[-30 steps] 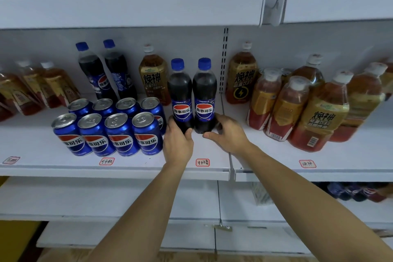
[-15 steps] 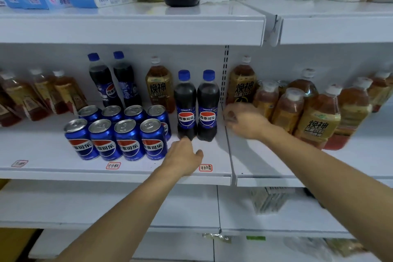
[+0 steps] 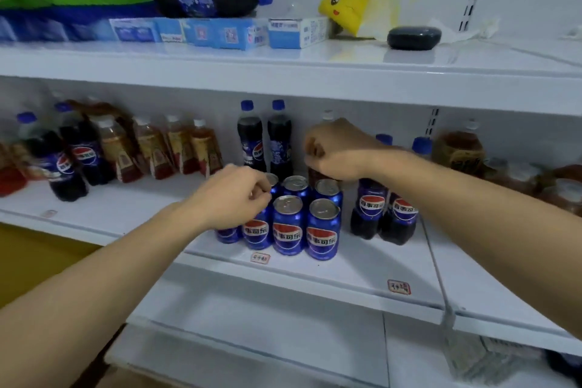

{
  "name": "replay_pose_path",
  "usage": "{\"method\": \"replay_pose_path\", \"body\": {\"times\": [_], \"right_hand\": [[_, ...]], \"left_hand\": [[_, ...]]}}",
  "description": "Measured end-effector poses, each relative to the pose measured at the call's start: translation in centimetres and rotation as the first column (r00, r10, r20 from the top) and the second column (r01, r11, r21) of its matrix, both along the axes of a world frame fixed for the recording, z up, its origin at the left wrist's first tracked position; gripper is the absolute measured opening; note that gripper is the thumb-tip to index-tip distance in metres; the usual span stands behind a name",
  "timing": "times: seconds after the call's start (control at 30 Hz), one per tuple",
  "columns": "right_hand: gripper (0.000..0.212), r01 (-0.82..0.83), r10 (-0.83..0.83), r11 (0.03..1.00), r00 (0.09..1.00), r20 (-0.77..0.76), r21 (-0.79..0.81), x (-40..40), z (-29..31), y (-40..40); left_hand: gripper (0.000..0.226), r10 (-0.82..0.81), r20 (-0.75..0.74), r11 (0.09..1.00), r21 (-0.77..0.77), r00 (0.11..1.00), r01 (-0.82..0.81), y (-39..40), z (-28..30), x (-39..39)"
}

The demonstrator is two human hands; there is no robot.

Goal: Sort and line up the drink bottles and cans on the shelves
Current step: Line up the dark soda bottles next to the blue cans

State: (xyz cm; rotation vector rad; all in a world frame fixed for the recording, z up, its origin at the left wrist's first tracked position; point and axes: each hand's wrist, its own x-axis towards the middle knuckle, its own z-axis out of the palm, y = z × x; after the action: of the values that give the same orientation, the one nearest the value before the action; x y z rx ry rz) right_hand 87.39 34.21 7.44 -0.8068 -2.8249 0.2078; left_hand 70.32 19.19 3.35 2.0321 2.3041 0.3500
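Blue cola cans [image 3: 288, 224] clustered at middle shelf [image 3: 346, 274] front. Left hand [image 3: 231, 198] fingers curled over left cans, contact unclear. Right hand [image 3: 333, 149] curled around amber bottle [image 3: 327, 116] behind cans. Risk: lifted bottle clips can tops or cola bottles [image 3: 382, 214], toppling row.

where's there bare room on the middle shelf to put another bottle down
The widest bare patch on the middle shelf lies between the leaning cola bottles at the left and the block of cans, in front of the tea bottles. A narrower strip runs along the front edge before the cans and the two front cola bottles. The far right is packed with tea bottles.
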Motion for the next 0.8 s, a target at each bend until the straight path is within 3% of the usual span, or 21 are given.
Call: {"method": "replay_pose_path", "body": {"times": [0.17,0.3,0.5,0.63,0.8], "right_hand": [[0.038,0.15,-0.152,0.988,0.987,-0.052,-0.045,-10.6,0.0,6.1],[0.037,0.314,-0.347,0.915,0.933,-0.096,-0.253,-16.7,-0.6,9.3],[0.03,0.442,-0.472,0.88,0.857,-0.207,-0.175,-19.4,-3.5,10.2],[0.014,0.399,-0.567,0.817,0.689,-0.451,-0.417,-16.7,-2.0,6.8],[0.015,0.181,-0.705,0.701,0.322,-0.632,-0.69,-10.8,1.0,1.9]], "left_hand": [[0.023,0.06,0.029,0.997,0.041,0.998,-0.061,-1.2,1.2,-7.6],[0.023,0.023,0.063,0.996,0.088,0.998,-0.029,-1.5,2.0,-12.2],[0.02,-0.064,0.043,0.995,0.074,0.997,0.06,-0.3,1.2,-16.9],[0.015,-0.077,0.165,0.994,0.086,0.983,0.063,2.8,-0.1,-18.6],[0.069,-0.178,0.313,0.96,0.262,0.933,0.095,7.5,-1.4,-16.9]]}}
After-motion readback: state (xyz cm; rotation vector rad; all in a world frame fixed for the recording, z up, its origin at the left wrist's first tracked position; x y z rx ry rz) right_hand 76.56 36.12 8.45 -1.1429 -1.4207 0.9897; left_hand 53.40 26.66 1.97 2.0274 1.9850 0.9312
